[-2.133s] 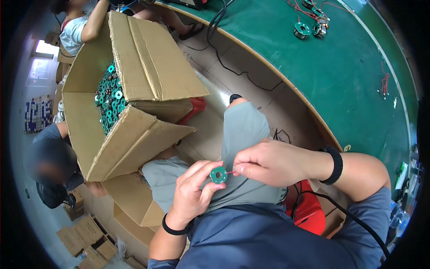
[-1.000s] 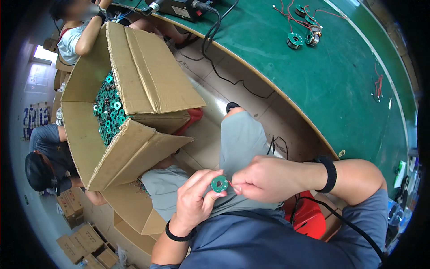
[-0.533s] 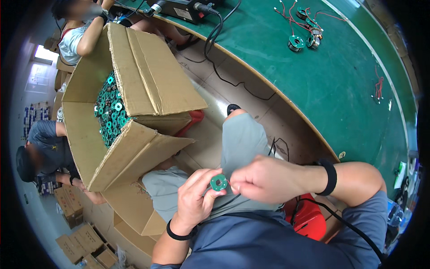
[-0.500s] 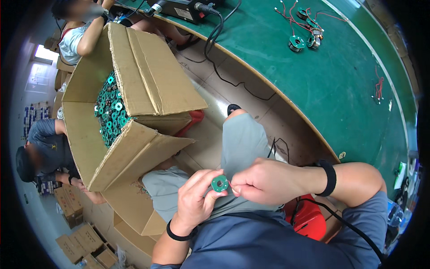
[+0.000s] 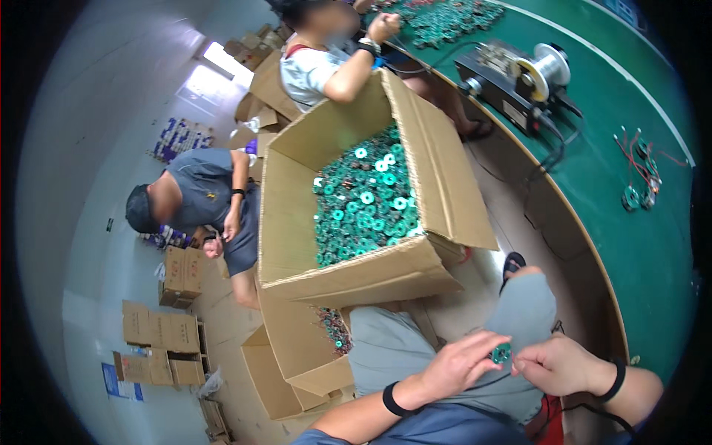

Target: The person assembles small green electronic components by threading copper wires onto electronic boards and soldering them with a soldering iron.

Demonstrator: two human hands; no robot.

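Above my lap, my left hand [image 5: 461, 365] pinches a small motor stator [image 5: 502, 354] with a round green board and a hole in its middle. Just right of it, my right hand [image 5: 558, 365] has thumb and forefinger pressed together, with a trace of thin red wire at the fingertips. Whether that wire joins the stator is too small to tell. Beyond my knees stands a large cardboard box [image 5: 337, 291] heaped with green-faced stators [image 5: 363, 211].
A lower open carton [image 5: 293, 348] holds wired pieces. On the green table [image 5: 593, 174] to the right lie wired stators [image 5: 631, 199] and a black machine with a wire spool [image 5: 549, 72]. One co-worker [image 5: 319, 74] sits at the table; another [image 5: 204, 189] works left of the box.
The view has swung to the left, so the box, both co-workers and the spool machine show more fully. My hands keep the stator and the pinch close together.
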